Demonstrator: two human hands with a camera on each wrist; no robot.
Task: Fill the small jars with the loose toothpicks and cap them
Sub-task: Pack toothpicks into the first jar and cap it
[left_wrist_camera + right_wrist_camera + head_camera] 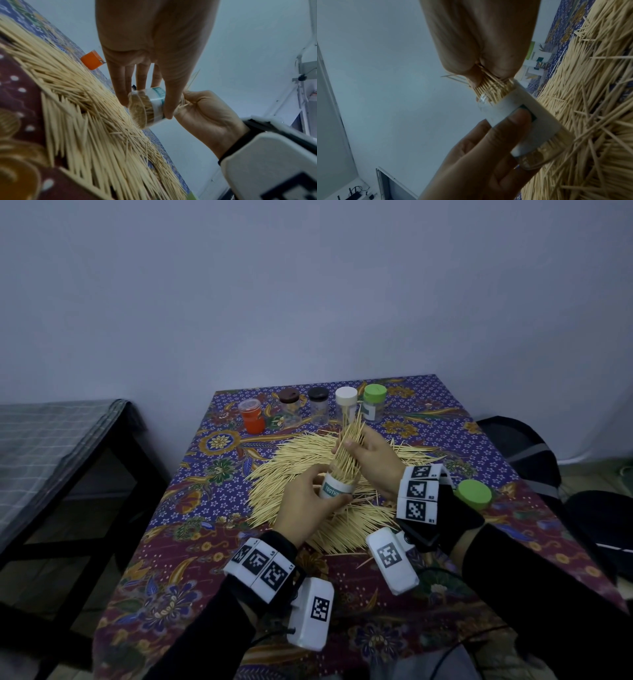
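A clear small jar [337,487] with a white and teal label is held tilted above the heap of loose toothpicks [291,474]. My left hand [308,505] grips the jar [149,108] round its lower body. My right hand [368,455] grips a thick bundle of toothpicks [349,446] whose lower ends sit in the jar's mouth [491,93], while the upper ends fan out above the fingers. A loose green cap [474,494] lies on the cloth just right of my right wrist.
Several capped jars stand in a row at the table's far edge: orange [252,416], brown-capped [289,405], black-capped [318,405], white-capped [346,405], green-capped [374,402]. A patterned cloth [212,542] covers the table. A dark bench [68,446] stands at left.
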